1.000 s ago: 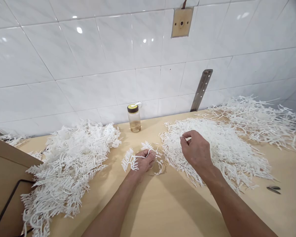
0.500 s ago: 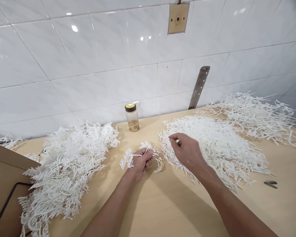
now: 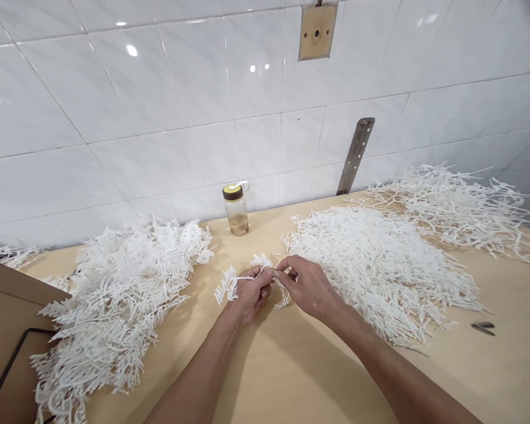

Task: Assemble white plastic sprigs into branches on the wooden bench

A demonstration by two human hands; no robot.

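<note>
Near the middle of the table, my left hand [image 3: 251,291] is closed on a branched white plastic piece [image 3: 227,285], whose feathery ends stick out to the left, above and to the right. The thumb and fingertips of my right hand [image 3: 304,284] are pinched together at my left fingertips; what they grip is too small to make out. A big heap of feathery white pieces [image 3: 110,300] lies to the left. Right of my hands spreads a pile of small white pieces [image 3: 380,265], partly behind my right hand and forearm.
A bottle with a dark and yellow lid [image 3: 237,212] stands by the tiled wall. Thin white stems [image 3: 459,206] lie at the back right. A small dark tool [image 3: 483,328] rests at the right. A brown box or panel [image 3: 17,330] stands at the left edge.
My right hand has moved left and slightly down, from over the right pile to my left fingertips. My left hand has stayed in place with the white piece.
</note>
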